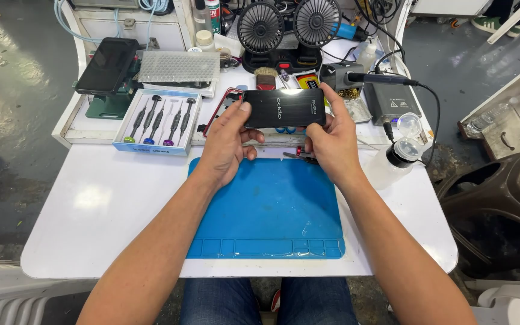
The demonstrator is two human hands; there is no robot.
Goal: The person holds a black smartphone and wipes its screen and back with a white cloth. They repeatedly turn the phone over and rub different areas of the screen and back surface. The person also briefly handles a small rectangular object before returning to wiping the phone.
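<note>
From the head view, both hands are holding a black smartphone point(284, 108) crosswise above the far edge of a blue silicone work mat point(269, 207) on a white table point(97, 204). The left hand point(227, 141) is gripping the phone's left end, thumb lying on its glossy face and fingers curling behind, out of sight. The right hand point(332, 141) is clamping the right end, its fingertips hiding that edge. Just below the phone, between the hands, a small tool is peeking out, mostly covered by the right hand and too hidden to name. Further back, a blue tray of screwdrivers point(157, 120) is lying left of the hands, and a clear squeeze bottle point(392, 159) is standing near the right wrist. Twin black fans point(287, 24) are standing behind, their tops cut off by the picture edge.
</note>
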